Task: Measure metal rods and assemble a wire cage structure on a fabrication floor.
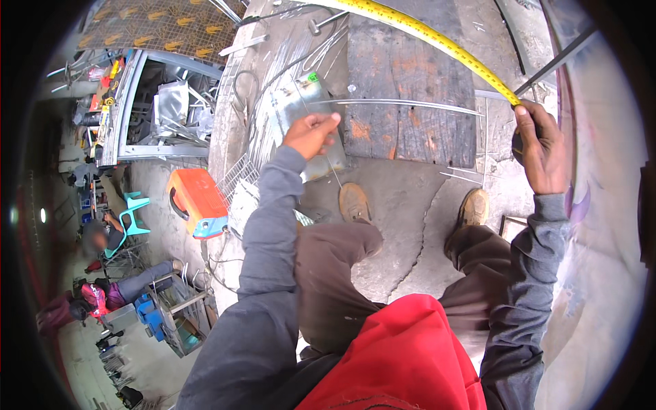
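My right hand (pixel 542 147) is closed round a tape measure, its dark case partly hidden by the fingers. The yellow blade (pixel 437 39) of the tape measure arcs out from it to the far left and leaves the picture at the top. My left hand (pixel 311 135) is closed in a pinch at the near edge of a shiny metal sheet (pixel 279 109). A thin metal rod (pixel 333 167) shows above and below those fingers and seems held in them. Thin metal strips (pixel 403 102) lie across a dark, worn wooden board (pixel 410 133) just right of my left hand.
A hammer (pixel 324 24) and a bundle of thin rods (pixel 287 58) lie at the far left of the board. An orange case (pixel 191 195) stands on the left floor. Beyond it are a metal frame with scrap (pixel 171 106), a turquoise chair (pixel 133 213) and people.
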The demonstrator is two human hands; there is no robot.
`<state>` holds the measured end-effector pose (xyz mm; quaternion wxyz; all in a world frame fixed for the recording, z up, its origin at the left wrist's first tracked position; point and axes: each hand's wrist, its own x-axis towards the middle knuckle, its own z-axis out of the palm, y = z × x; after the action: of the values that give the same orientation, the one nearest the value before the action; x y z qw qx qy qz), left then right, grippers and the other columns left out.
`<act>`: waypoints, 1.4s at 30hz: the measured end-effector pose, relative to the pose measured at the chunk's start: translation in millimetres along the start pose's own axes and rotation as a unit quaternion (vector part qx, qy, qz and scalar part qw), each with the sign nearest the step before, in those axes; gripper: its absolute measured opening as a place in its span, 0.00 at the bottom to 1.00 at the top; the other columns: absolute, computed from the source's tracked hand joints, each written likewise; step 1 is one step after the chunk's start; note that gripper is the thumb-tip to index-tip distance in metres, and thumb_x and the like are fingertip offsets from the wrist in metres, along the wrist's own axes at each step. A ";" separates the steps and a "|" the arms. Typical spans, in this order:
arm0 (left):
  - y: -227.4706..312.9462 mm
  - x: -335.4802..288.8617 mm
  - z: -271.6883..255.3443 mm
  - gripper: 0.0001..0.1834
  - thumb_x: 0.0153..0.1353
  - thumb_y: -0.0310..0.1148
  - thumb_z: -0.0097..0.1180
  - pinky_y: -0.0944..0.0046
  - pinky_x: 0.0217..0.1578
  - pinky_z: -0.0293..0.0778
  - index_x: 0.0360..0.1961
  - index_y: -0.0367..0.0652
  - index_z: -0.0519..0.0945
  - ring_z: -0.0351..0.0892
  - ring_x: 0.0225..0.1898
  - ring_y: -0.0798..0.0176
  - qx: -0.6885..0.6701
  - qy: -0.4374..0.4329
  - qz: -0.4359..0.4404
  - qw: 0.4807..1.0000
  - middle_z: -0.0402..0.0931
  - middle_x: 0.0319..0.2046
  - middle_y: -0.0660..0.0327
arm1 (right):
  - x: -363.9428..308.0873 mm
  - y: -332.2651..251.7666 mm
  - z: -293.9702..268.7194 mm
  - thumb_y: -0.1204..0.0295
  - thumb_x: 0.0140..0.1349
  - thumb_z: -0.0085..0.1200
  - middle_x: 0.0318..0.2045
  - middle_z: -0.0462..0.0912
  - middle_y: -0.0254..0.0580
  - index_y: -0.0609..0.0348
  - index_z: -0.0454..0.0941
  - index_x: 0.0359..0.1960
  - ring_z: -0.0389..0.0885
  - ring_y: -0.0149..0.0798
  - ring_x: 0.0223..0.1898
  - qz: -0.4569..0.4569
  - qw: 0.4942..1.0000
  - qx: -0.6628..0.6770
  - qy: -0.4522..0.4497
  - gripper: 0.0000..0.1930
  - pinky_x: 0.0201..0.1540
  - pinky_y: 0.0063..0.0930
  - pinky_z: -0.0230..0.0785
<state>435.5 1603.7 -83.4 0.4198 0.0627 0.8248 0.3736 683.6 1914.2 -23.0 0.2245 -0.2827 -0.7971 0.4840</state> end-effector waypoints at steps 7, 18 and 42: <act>-6.8 16.1 54.5 0.30 0.57 0.51 0.66 0.57 0.55 0.62 0.55 0.45 0.76 0.69 0.53 0.62 -0.382 0.113 0.023 0.917 0.75 0.53 0.64 | -2.5 4.3 -2.9 0.65 0.69 0.53 0.20 0.70 0.33 0.65 0.80 0.40 0.68 0.24 0.20 0.015 0.999 0.039 -0.003 0.13 0.22 0.23 0.61; -10.4 33.6 54.4 0.27 0.56 0.46 0.68 0.57 0.62 0.54 0.53 0.43 0.76 0.68 0.56 0.62 -0.419 0.156 0.094 0.890 0.75 0.50 0.61 | -1.0 13.6 -11.4 0.66 0.69 0.53 0.21 0.73 0.34 0.66 0.80 0.40 0.67 0.22 0.20 0.021 0.999 0.033 0.001 0.13 0.21 0.22 0.61; -146.2 -26.3 -70.0 0.12 0.69 0.35 0.54 0.58 0.49 0.79 0.48 0.42 0.71 0.78 0.55 0.56 -0.495 0.208 0.027 0.843 0.77 0.54 0.52 | 4.5 19.6 -0.1 0.61 0.70 0.53 0.25 0.68 0.27 0.62 0.79 0.47 0.62 0.21 0.25 0.022 1.000 0.001 -0.009 0.16 0.26 0.16 0.54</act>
<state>431.4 1449.1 -138.5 0.2033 -0.2101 0.5963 0.7476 684.9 1924.5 -40.2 0.2066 -0.2957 -0.7920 0.4926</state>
